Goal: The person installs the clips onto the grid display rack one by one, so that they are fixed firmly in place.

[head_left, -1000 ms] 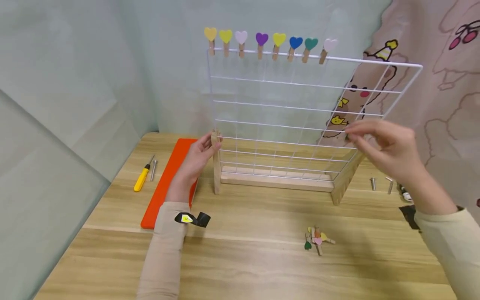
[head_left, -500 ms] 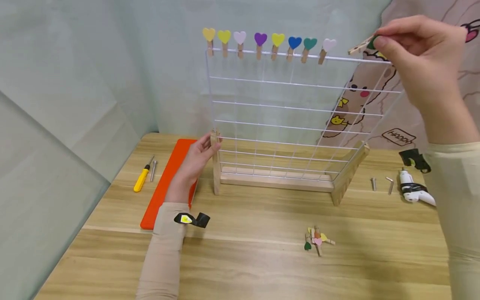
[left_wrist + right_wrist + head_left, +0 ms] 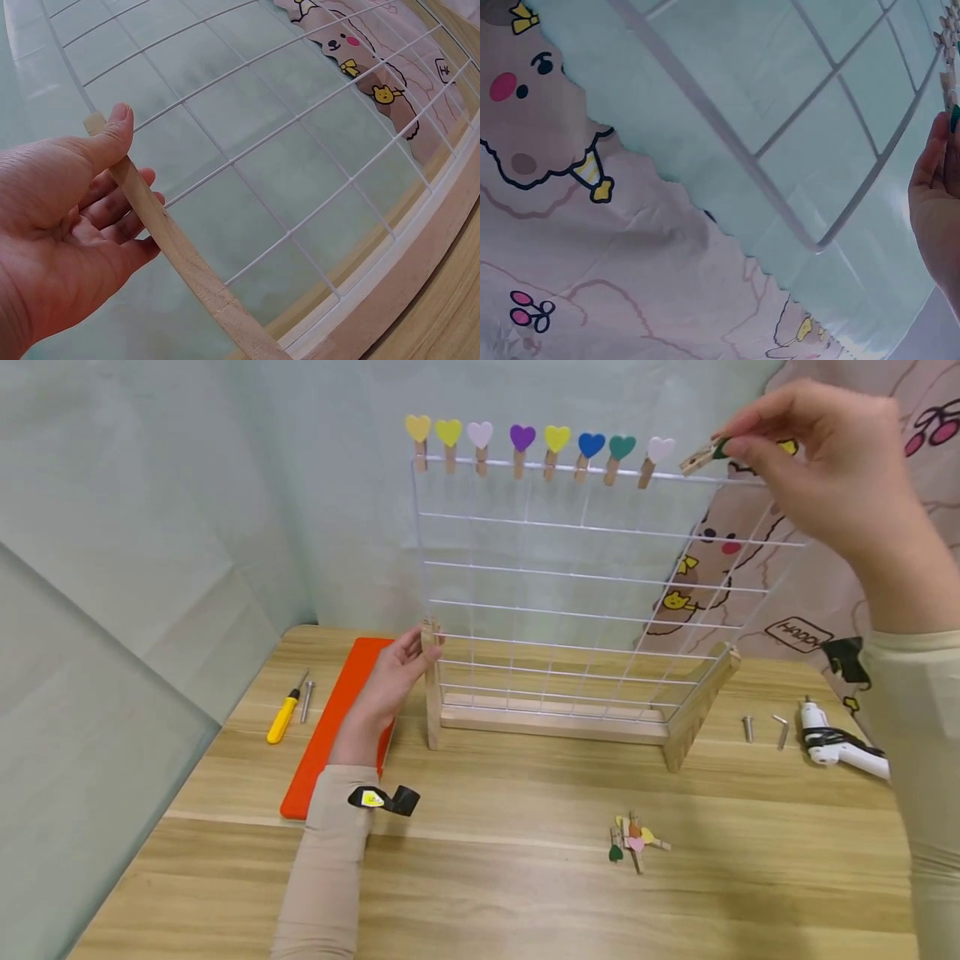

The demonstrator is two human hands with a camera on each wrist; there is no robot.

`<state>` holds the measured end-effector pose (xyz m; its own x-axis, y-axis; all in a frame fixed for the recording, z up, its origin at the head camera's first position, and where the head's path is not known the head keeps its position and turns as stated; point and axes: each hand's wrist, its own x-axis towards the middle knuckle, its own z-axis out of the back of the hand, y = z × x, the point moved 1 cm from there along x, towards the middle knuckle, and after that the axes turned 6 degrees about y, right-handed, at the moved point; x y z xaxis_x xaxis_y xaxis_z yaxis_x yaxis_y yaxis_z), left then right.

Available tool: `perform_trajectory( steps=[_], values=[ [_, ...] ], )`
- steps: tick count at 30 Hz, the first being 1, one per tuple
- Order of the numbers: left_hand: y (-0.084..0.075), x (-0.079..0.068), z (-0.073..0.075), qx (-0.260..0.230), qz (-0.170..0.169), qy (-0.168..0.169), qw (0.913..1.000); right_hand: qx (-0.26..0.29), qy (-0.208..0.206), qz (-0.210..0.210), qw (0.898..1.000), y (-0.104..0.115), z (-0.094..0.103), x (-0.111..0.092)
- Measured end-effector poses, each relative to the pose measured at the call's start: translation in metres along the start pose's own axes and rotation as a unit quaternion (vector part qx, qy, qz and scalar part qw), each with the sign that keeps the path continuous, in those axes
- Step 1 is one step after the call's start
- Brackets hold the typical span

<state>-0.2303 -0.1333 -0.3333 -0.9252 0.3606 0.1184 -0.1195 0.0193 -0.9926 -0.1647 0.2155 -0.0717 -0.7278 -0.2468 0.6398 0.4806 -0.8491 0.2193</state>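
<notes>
My right hand (image 3: 832,472) pinches a small wooden clothespin (image 3: 699,460) with a dark green heart on its end. The clothespin tilts, its tip close to the top bar of a white wire grid (image 3: 570,528); contact with the bar cannot be made out. Several heart-topped clothespins stand clipped along that bar, a pale one (image 3: 660,450) being nearest. With thumb and fingers on either side, my left hand (image 3: 386,685) holds the wooden side post (image 3: 180,251) of the grid's stand. In the right wrist view, only part of the right hand (image 3: 939,195) shows at the edge.
A small pile of clothespins (image 3: 636,842) lies on the wooden table (image 3: 487,893). Left of the stand are an orange-red flat case (image 3: 318,768), a yellow screwdriver (image 3: 283,718) and a long bolt (image 3: 307,702). To the right lie a bolt (image 3: 748,729), a hex key (image 3: 782,732) and a white glue gun (image 3: 840,750).
My right hand has risen from beside the grid's right edge to its top bar, then moved slightly left with the green-heart clothespin. The left hand keeps its place on the post.
</notes>
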Motion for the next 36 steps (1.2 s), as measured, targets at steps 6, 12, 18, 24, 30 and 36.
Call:
perform_trajectory(
  steps=[6,12,18,24,30,36],
  values=[
    [-0.004,-0.001,-0.001,-0.003,-0.003,0.007,1.0000,-0.075,-0.031,0.094,0.992,0.007,-0.002,0.003],
    [-0.015,-0.008,-0.005,-0.003,0.001,0.009,1.0000,-0.094,-0.020,0.100,0.990,0.009,-0.006,0.005],
    [-0.014,-0.007,-0.004,-0.006,0.005,0.007,1.0000,-0.008,0.017,-0.005,1.000,0.006,-0.013,0.006],
    [-0.003,-0.001,-0.001,-0.004,0.000,0.004,1.0000,0.116,0.008,-0.042,0.992,0.004,-0.016,0.005],
    [-0.002,-0.001,0.000,0.005,0.002,0.001,1.0000,0.170,0.022,-0.058,0.984,0.002,-0.018,0.003],
    [-0.002,-0.003,-0.001,0.007,0.004,-0.001,1.0000,0.137,0.019,-0.044,0.989,0.002,-0.021,0.005]
  ],
)
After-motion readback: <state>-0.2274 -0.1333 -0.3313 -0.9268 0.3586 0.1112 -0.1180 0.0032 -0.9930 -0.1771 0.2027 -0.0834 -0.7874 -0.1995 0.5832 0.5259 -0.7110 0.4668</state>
